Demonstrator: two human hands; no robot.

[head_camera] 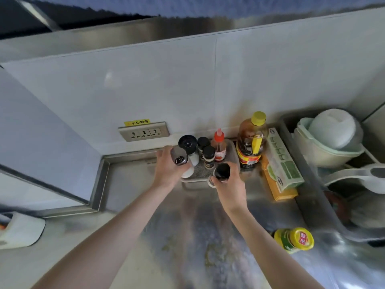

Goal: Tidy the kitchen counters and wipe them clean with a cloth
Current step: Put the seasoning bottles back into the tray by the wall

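The stainless steel counter (129, 184) is crowded at its back right by a large amber oil bottle with a yellow cap (251, 140), beside which two cardboard boxes (280, 163) are laid, and by a grey tray (200, 176) of small black-lidded jars. A yellow-lidded green jar (294, 239) is left alone near the front. A white shaker with a perforated metal top (182, 161) is gripped by the left hand (166, 165) at the tray's left edge, and a dark-capped jar (221, 172) is clasped by the right hand (229, 186) over its front edge.

Left of the tray (192, 180) the steel counter (129, 180) lies bare up to the wall. Right of the tray, an oil bottle (251, 140) and stacked boxes (280, 163) block passage; a yellow-lidded jar (294, 239) stands nearer.
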